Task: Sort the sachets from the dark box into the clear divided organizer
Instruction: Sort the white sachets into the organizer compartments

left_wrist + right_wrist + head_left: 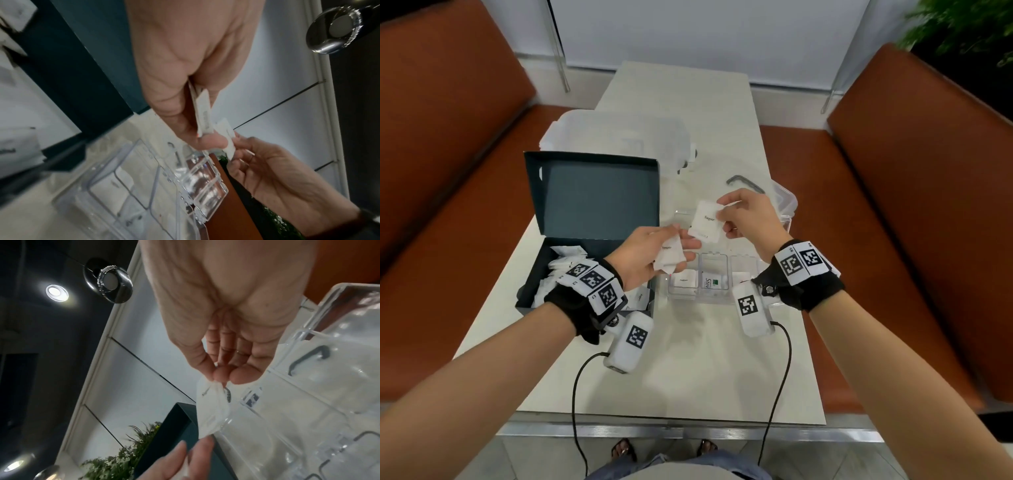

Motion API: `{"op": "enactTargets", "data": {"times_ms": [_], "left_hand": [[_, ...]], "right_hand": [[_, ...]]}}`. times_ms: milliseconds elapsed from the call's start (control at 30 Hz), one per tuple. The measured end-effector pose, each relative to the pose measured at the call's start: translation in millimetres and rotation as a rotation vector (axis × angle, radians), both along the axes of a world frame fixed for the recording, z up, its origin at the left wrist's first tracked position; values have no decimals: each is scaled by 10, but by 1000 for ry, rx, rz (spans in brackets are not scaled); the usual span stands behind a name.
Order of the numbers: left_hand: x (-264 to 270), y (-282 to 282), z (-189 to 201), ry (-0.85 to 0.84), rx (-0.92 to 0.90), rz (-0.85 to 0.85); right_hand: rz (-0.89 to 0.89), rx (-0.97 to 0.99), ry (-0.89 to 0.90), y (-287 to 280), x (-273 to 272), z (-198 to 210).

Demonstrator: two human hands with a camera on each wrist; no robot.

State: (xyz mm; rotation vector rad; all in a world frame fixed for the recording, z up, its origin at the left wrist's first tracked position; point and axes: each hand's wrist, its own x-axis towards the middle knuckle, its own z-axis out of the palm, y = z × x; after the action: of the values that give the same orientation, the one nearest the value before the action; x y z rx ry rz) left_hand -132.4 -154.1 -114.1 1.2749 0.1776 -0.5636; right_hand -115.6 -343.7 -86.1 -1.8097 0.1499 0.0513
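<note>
Sachets (705,219) marked Sugar: one pinched in each of the hands, right hand (748,219), left hand (650,255), above organizer (784,222). Sorting mid-step; next, drop into the matching compartment.

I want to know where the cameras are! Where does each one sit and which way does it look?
Head: on the person's head, looking down at the table, both forearms and hands.
Left wrist: under the left hand, looking along its palm at the sachets it pinches.
Right wrist: under the right hand, looking along its fingers at the Sugar sachet.
Shared: both wrist views show the clear organizer and the other hand.
</note>
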Motion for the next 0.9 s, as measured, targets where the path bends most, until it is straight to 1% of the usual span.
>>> {"op": "enactTargets", "data": {"times_ms": [67,100,167,233,267,300,367,500,600,700,767,833,900], "left_hand": [[18,126,-28,-9,32,59],[23,179,-42,-5,37,83],[20,253,-62,8,37,117],[7,298,-79,10,44,130],[-1,312,-85,6,52,131],[-9,326,-92,2,61,129],[-16,349,-103,-6,73,120],[-16,392,-122,-14,84,129],[-13,388,-169,-68,138,150],[-16,343,-246,-152,289,80],[-24,291,-276,-157,351,1],[-27,241,-294,-148,358,-45],[-20,234,-294,-155,330,-38]], "right_hand": [[3,-44,33,5,25,-84],[21,-105,58,28,28,-146],[88,-299,81,111,21,-291],[179,-496,52,240,3,-439],[208,-562,36,305,-10,-505],[215,-597,29,361,-20,-565],[187,-601,38,435,-25,-666],[121,-507,79,419,19,-742],[42,-272,115,341,47,-678],[2,-71,145,332,30,-574],[13,39,153,358,4,-504],[39,117,157,361,-23,-446],[50,151,157,330,-35,-408]]}}
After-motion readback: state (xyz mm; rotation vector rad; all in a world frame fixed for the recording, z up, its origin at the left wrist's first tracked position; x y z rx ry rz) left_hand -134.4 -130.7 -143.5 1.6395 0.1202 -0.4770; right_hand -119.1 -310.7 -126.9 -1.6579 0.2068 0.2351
